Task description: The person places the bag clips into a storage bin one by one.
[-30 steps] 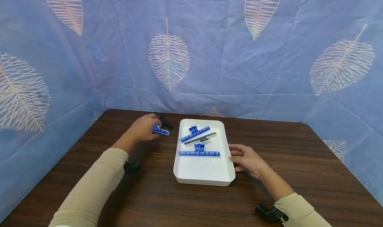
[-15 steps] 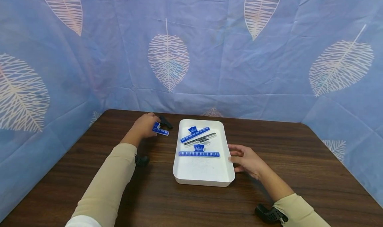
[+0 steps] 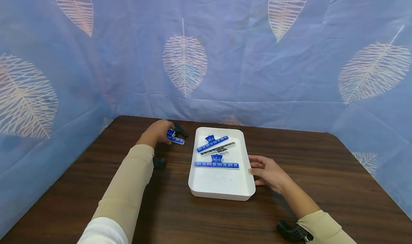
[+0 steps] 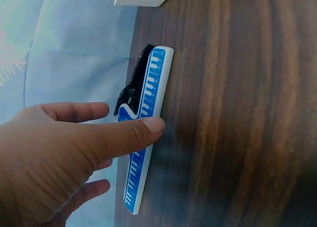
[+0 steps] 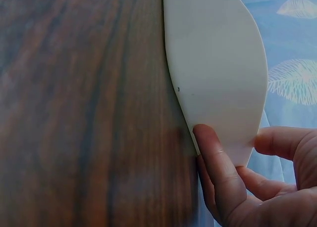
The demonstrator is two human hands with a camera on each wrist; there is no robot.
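Note:
My left hand (image 3: 157, 131) is at a blue piano-key clip (image 3: 176, 139) on the far left of the table. In the left wrist view, the thumb lies across the front of this clip (image 4: 154, 83), with other fingers behind it, pinching it near its middle. A black clip (image 3: 181, 130) lies just behind. My right hand (image 3: 269, 173) rests at the right side of a white tray (image 3: 222, 192). The right wrist view has its fingers against the outer wall (image 5: 218, 68) and the thumb tip at the rim.
Inside the tray lie a tilted blue clip (image 3: 212, 144), a black-and-white piano-key clip (image 3: 209, 152) and another blue clip (image 3: 217, 165). The dark wooden table (image 3: 180, 220) ends at a blue leaf-print curtain (image 3: 231, 58) behind and at the sides.
My left forearm has swung to the right, and the hand has shifted slightly around the blue clip, which stays in place. My right hand and the tray have stayed put.

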